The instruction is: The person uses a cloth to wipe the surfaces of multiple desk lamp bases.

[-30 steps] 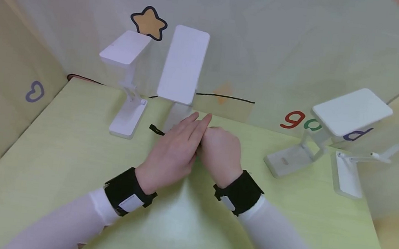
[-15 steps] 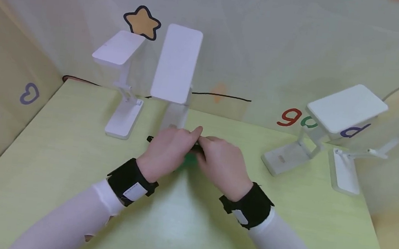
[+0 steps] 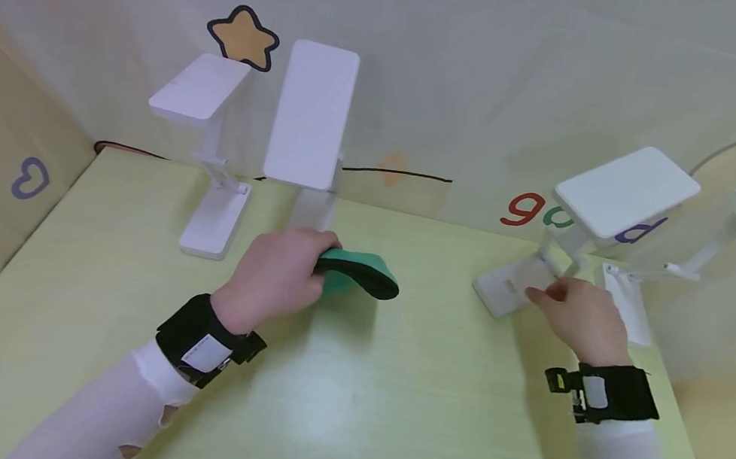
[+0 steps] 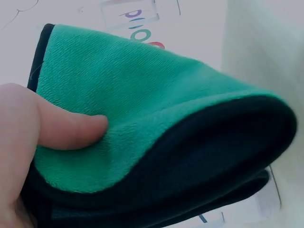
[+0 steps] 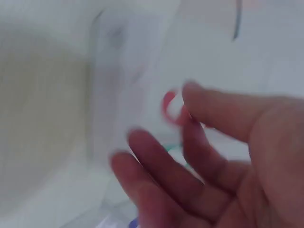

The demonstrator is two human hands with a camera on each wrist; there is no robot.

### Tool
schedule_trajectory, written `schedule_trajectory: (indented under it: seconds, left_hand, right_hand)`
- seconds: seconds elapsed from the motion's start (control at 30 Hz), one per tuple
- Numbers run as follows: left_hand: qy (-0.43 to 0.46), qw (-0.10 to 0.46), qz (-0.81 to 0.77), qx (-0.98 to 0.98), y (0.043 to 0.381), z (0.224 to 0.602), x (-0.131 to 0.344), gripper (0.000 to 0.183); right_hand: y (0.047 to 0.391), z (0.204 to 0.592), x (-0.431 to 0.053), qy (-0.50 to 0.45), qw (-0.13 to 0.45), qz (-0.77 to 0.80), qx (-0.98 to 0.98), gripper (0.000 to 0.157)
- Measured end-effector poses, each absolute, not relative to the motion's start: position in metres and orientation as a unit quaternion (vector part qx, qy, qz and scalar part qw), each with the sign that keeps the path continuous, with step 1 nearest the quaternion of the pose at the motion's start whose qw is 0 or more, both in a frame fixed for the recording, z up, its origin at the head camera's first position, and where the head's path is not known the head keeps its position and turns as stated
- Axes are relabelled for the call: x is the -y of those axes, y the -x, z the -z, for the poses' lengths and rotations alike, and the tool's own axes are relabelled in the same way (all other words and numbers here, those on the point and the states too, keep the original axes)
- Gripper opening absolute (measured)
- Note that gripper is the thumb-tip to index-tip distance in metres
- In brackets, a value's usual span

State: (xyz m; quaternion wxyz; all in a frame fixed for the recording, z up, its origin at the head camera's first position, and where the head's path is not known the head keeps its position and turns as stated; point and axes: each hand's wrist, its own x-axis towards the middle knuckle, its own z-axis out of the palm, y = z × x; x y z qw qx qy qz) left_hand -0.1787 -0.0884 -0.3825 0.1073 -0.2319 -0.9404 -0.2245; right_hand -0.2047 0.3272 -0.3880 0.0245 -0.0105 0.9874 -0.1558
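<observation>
On the smooth, pale table [image 3: 428, 418], the second white lamp from the right [image 3: 627, 192] might topple if bumped; it looks hard, probably plastic, with a flat, round-cornered head. The cloth [image 3: 363, 273], over the table's middle, could fall open if the grip slackens: it is plush green, black-edged, folded into a soft loop. The left hand [image 3: 272, 277] pinches it, thumb on top. The right hand [image 3: 584, 322], loosely bent and empty, is at that lamp's lower part; whether they touch cannot be told.

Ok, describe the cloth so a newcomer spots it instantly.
Look at the pale table, then the left grip over it. Pinched there is a folded cloth; its green colour and black edge set it apart from the white lamps.
</observation>
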Motion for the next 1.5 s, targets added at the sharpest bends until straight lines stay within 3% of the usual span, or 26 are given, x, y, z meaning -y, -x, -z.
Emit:
schedule_trajectory:
  seconds: [0.2,0.37,0.53,0.83,1.13,1.37,1.5]
  left_hand:
    - [0.237,0.152,0.249,0.927,0.176,0.382,0.093,0.034]
    - [0.252,0.176,0.257,0.916,0.177,0.381,0.091,0.044]
    - [0.256,0.194,0.26,0.91,0.178,0.382,0.09,0.035]
    - [0.273,0.229,0.249,0.901,0.175,0.385,0.082,0.036]
    - [0.29,0.238,0.21,0.903,0.172,0.393,0.074,0.043]
    - [0.368,0.31,0.07,0.874,0.181,0.407,0.042,0.015]
    - [0.407,0.285,-0.034,0.867,0.186,0.428,0.028,0.01]
  right_hand:
    - [0.22,0.408,-0.363,-0.047,-0.058,0.177,-0.981,0.067]
    - [0.233,0.416,-0.362,-0.034,-0.114,0.201,-0.972,0.033]
    - [0.248,0.42,-0.349,0.011,-0.151,0.239,-0.959,0.013]
    - [0.259,0.428,-0.271,0.119,-0.139,0.272,-0.945,0.014]
    - [0.252,0.426,-0.187,0.176,-0.083,0.289,-0.937,0.033]
    - [0.252,0.424,-0.171,0.16,-0.084,0.251,-0.951,0.022]
    - [0.253,0.424,-0.167,0.158,-0.082,0.246,-0.953,0.024]
